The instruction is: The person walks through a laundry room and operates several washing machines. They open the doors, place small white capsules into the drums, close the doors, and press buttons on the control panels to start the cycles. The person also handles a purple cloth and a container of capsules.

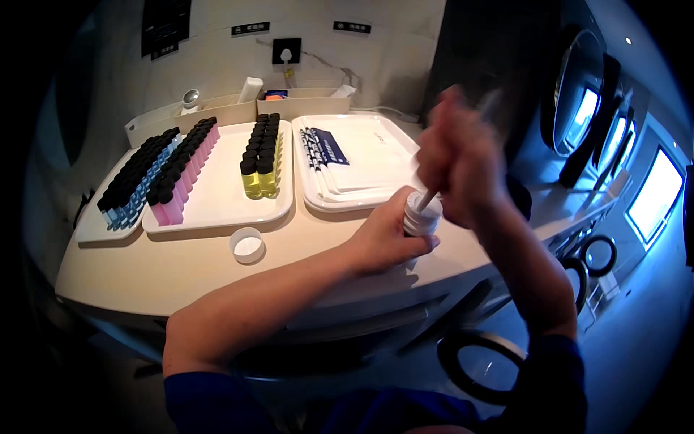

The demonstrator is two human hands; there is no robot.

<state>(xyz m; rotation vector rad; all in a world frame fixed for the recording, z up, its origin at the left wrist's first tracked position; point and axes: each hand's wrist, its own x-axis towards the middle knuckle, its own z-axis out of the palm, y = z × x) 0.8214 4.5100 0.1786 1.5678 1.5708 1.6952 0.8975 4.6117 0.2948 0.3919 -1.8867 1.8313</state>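
My left hand (382, 238) is wrapped around a white plastic bottle (422, 222), which stands near the counter's front edge. Its neck faces up with no cap on it. A slim greyish rod-like tool (427, 200) meets the bottle's mouth, and my right hand (461, 154) is closed on it above. Blur hides the tool's exact kind; a pale part of it sticks out past the top of the fist. Whether its tip is inside the bottle or pressed on a seal, I cannot tell. A white round cap (248, 246) lies hollow side up, left of the bottle.
Black-capped vials with blue (128, 203), pink (176, 202) and yellow liquid (259, 183) stand in rows on white trays (217, 217). Another tray (374, 179) holds white sticks and a dark blue packet (329, 146). Beige boxes (306, 106) line the wall below a socket (286, 51).
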